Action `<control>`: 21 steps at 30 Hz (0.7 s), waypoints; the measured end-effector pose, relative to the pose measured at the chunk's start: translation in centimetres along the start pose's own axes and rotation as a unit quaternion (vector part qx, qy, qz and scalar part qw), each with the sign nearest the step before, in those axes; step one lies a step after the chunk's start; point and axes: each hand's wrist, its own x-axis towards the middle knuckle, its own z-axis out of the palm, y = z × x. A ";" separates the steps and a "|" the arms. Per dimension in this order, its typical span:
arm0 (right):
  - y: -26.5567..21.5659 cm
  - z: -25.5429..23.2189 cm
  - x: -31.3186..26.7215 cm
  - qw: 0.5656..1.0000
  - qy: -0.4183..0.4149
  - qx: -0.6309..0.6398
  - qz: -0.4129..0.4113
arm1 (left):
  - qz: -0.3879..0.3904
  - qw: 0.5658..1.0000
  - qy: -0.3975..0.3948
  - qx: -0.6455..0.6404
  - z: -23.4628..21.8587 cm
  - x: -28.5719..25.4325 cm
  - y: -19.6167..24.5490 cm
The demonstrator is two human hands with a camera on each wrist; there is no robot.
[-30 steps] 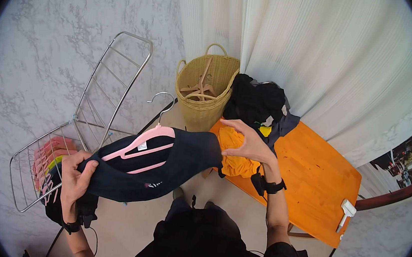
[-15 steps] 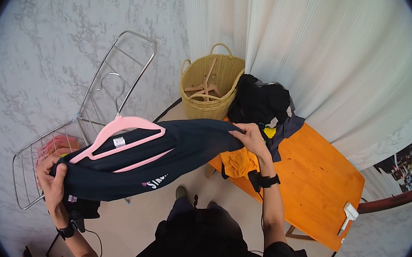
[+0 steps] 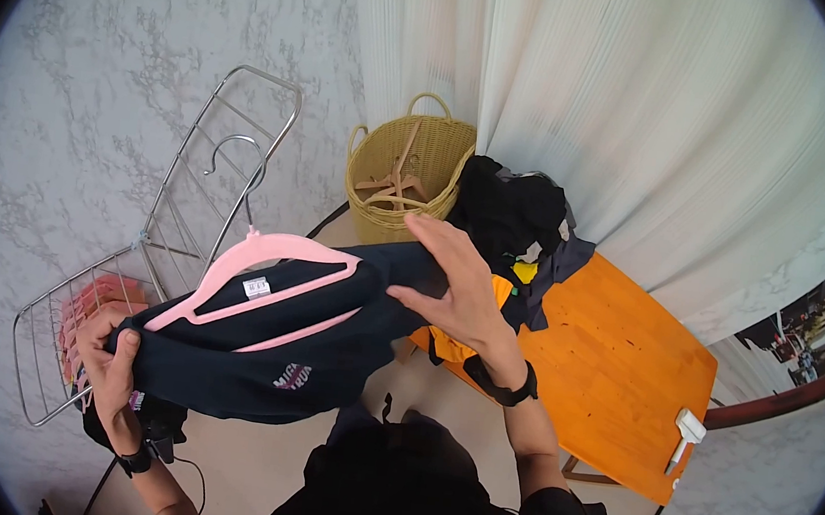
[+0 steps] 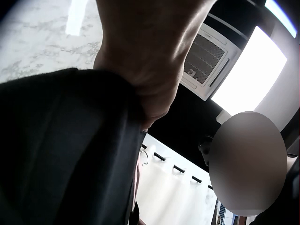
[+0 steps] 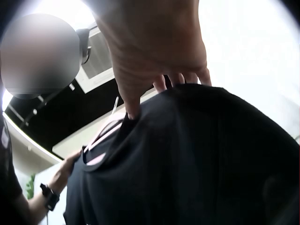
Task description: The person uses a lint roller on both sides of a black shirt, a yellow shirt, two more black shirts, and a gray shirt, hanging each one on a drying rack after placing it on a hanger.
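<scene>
A dark navy shirt (image 3: 218, 383) with a printed logo hangs between the two hands in the head view. Inside its neck opening lies a pink hanger (image 3: 283, 244), its metal hook pointing up. My left hand (image 3: 114, 367) grips the shirt and hanger end at the left shoulder, thumb on the near side. At the other shoulder my right hand (image 3: 459, 298) has its thumb and fingers spread apart, against the cloth. From the right wrist view, the right hand (image 5: 157, 56) lies over the top of the shirt (image 5: 164, 159), fingertips partly behind it.
A metal rack (image 3: 174, 182) with pink hangers (image 3: 100, 310) stands at left. Behind are a wicker basket (image 3: 401, 221) holding wooden hangers and a dark clothes pile (image 3: 508, 207). On the right, an orange table (image 3: 613, 359) bears a white handled tool (image 3: 688, 427).
The right hand pinched the shirt's sleeve side half a second ago and pulled it out; now its fingers are spread and nearer the hanger. The shirt and hanger moved left from the first frame.
</scene>
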 end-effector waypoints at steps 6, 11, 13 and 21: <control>2.3 0.8 -0.8 0.994 -0.019 -0.098 -0.037 | 0.012 0.999 0.000 0.033 0.0 -0.7 -1.1; 2.6 0.9 -1.4 0.998 -0.030 0.036 -0.043 | -0.007 1.000 0.013 0.004 0.4 -1.1 -2.3; 1.8 0.8 -1.1 0.998 -0.031 0.015 -0.044 | -0.019 1.000 0.012 0.000 0.4 -1.4 -2.8; -0.5 -1.6 0.5 0.994 -0.096 0.016 0.056 | -0.056 0.997 -0.020 0.044 0.2 -2.6 -4.7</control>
